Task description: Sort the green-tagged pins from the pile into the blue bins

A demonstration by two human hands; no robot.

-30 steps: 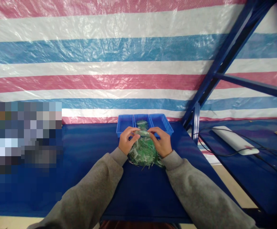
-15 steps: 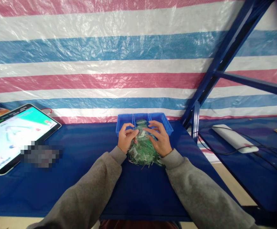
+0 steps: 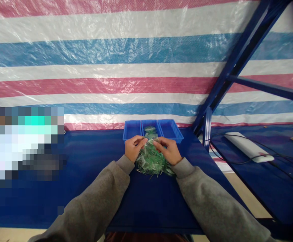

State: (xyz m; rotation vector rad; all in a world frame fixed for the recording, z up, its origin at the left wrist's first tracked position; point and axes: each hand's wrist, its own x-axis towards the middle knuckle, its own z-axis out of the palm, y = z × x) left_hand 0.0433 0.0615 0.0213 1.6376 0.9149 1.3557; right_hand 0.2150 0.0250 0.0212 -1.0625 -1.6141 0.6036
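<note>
Blue diagonal post [image 3: 252, 33] as reference. Behind it: glossy sheeting [image 3: 106, 50], horizontal red, white, blue stripes, light glinting off creases. Crossbar [image 3: 267, 88] extends rightward from post. Blue table [image 3: 91, 148] left of post; second blue table [image 3: 282, 198] right. Pale floor [image 3: 247, 196] below post, between tables.

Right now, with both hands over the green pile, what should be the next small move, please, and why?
Perhaps a gentle lift of the clear piece: the left hand and right hand seem to pinch its sides over the green pile, and similar-looking pieces lie ahead in the middle compartment of the blue tray.
</note>
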